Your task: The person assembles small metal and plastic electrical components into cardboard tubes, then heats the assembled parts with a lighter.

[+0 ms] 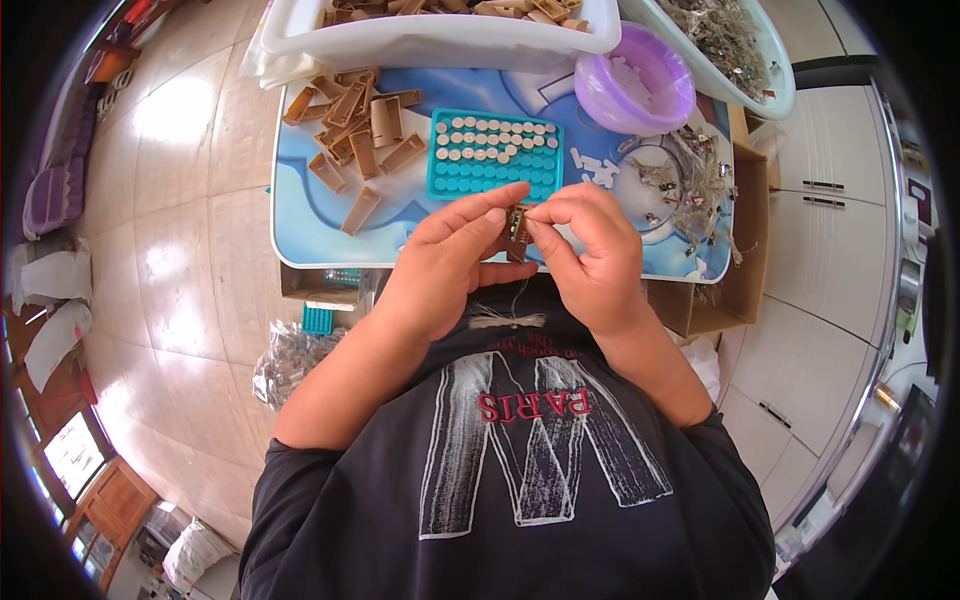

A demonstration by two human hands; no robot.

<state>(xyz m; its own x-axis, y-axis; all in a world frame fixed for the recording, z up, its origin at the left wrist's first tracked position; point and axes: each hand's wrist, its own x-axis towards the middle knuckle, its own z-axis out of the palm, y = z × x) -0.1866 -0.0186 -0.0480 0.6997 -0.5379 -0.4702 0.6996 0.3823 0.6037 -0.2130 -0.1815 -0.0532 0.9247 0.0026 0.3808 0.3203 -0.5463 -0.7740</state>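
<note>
Near the table's front edge, my left hand (pixel 440 258) is closed around a brown plastic half-shell casing (pixel 517 252). A small circuit board (pixel 516 222) sits in or against that casing. My right hand (pixel 597 248) is closed in a pinch at the board's right side, thumb and forefinger pressed together; whatever is between those fingertips is too small to make out. Just beyond both hands lies a teal tray (pixel 433 182) with rows of round silver button cells (pixel 495 126) in its far pockets. Several small white strips (pixel 597 170) lie right of the tray.
Loose brown casings (pixel 362 150) are heaped at the table's left. A white tub (pixel 440 45) of more casings stands at the back. A purple bowl (pixel 655 115), a pale green basket (pixel 783 95) and a tangle of wired boards (pixel 705 190) occupy the right. Cardboard boxes (pixel 750 270) flank the table.
</note>
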